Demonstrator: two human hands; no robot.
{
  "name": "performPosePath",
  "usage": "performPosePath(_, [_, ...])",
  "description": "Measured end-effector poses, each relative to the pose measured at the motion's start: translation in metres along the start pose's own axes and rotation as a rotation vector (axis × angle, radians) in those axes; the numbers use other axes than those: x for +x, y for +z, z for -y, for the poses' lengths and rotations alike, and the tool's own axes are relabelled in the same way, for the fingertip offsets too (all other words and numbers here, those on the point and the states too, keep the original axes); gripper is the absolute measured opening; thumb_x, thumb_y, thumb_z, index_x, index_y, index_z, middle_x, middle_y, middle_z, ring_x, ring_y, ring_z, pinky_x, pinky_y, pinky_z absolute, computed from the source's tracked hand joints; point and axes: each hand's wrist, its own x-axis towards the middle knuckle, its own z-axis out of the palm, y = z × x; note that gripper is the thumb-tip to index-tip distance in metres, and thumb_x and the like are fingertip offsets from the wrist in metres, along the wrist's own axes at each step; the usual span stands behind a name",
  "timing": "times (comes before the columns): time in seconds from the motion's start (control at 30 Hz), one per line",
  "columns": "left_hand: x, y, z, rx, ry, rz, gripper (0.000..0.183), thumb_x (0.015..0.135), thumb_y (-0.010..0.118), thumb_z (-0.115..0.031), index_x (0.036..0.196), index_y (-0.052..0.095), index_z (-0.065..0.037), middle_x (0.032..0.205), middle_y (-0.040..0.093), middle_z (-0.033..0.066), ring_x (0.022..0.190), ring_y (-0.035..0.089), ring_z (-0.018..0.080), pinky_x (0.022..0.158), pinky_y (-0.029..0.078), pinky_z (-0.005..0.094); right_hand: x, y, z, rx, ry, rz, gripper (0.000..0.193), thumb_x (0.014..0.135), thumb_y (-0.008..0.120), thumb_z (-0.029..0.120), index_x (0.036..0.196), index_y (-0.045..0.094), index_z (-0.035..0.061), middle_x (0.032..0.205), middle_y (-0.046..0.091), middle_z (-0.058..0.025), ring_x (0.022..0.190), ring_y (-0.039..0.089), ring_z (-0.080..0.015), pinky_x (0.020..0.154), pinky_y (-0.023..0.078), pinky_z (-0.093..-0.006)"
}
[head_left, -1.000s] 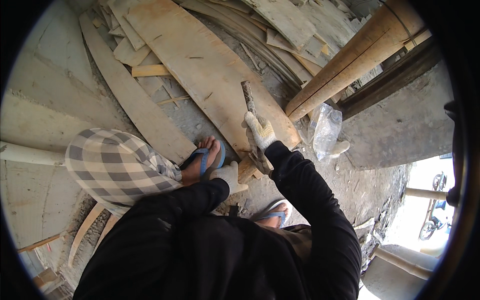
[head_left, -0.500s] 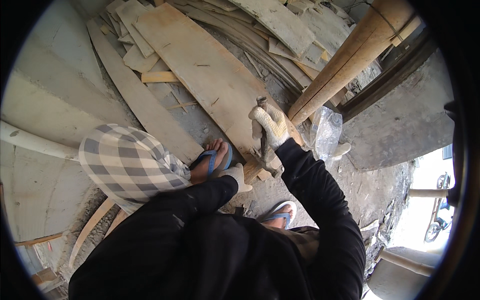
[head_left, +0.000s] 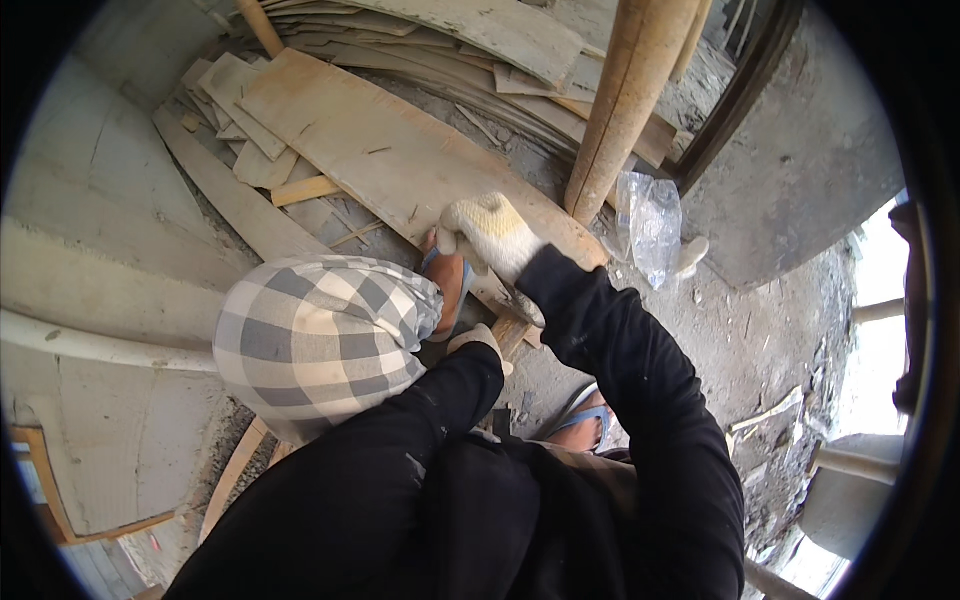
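My right hand point(head_left: 490, 228), in a white knit glove with a yellowish patch, is closed over the long board, its fingers curled round the handle of a hammer. Only the hammer's metal head point(head_left: 527, 309) shows, below the glove next to my sleeve; the handle is mostly hidden. Lower down, my gloved left hand point(head_left: 480, 343) is closed on the end of a short wooden piece point(head_left: 511, 336), close to the hammer head. The long flat board point(head_left: 390, 145) runs from the far left to beneath my right hand, with nails sticking out of it. My foot in a blue flip-flop point(head_left: 450, 290) is beside the board.
Stacked boards point(head_left: 340, 30) lie at the back. A round wooden post point(head_left: 625, 110) stands right of the long board, with a clear plastic bag point(head_left: 652, 225) at its foot. A pale pipe point(head_left: 110, 345) runs along the left. Debris litters the dusty ground point(head_left: 700, 340).
My right hand has swung left and turned over, pulling the hammer's handle toward my foot. My left hand stays on the wooden piece. The whole view has shifted slightly.
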Motion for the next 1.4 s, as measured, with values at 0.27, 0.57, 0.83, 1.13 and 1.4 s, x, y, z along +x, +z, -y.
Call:
performPosePath(0.27, [0.006,0.009,0.006,-0.045,0.047,-0.042,0.091,0.067,0.079,-0.052,0.132,0.042,-0.001,0.128,0.057,0.0180,0.117,0.058,0.0298,0.097,0.047,0.0405,-0.105,-0.008,-0.078,-0.103,-0.118,0.193,0.026,0.082,0.065,0.010,0.108,0.064,0.0034,0.102,0.067,-0.0128,0.096,0.065,-0.0280,0.088,0.049,-0.0369])
performPosePath(0.57, [0.023,0.017,0.003,0.086,0.013,-0.027,0.087,0.067,0.081,-0.049,0.129,0.043,-0.003,0.126,0.058,0.0172,0.115,0.059,0.0279,0.096,0.048,0.0394,0.005,0.021,-0.085,0.057,-0.034,-0.178,0.024,0.098,0.048,0.027,0.098,0.058,0.0057,0.089,0.060,-0.0082,0.077,0.056,-0.0196,0.075,0.049,-0.0325])
performPosePath(0.83, [0.004,0.006,0.011,-0.003,0.028,-0.017,0.097,0.068,0.076,-0.058,0.133,0.038,0.002,0.126,0.056,0.0246,0.117,0.058,0.0312,0.096,0.047,0.0409,-0.225,-0.063,0.040,0.599,-0.046,-0.290,0.053,0.093,0.050,0.043,0.055,0.045,0.0060,0.047,0.038,-0.0033,0.039,0.036,-0.0174,0.040,0.030,-0.0332])
performPosePath(1.13, [-0.039,-0.038,-0.022,0.277,0.107,-0.163,0.110,0.060,0.081,-0.056,0.141,0.029,-0.002,0.139,0.041,0.0241,0.120,0.054,0.0325,0.095,0.047,0.0415,-0.227,-0.090,0.010,0.273,0.106,-0.432,0.025,0.085,0.064,0.022,0.091,0.061,-0.0018,0.081,0.062,-0.0109,0.071,0.061,-0.0215,0.063,0.050,-0.0324])
performPosePath(1.4, [-0.014,-0.019,-0.050,-0.258,1.078,-0.443,0.066,0.079,0.070,-0.022,0.138,0.042,-0.012,0.135,0.049,0.0129,0.114,0.056,0.0319,0.094,0.047,0.0391,-0.231,-0.103,0.064,0.184,0.263,-0.335,0.032,0.086,0.068,0.018,0.113,0.058,0.0044,0.102,0.063,-0.0105,0.092,0.064,-0.0238,0.079,0.055,-0.0390])
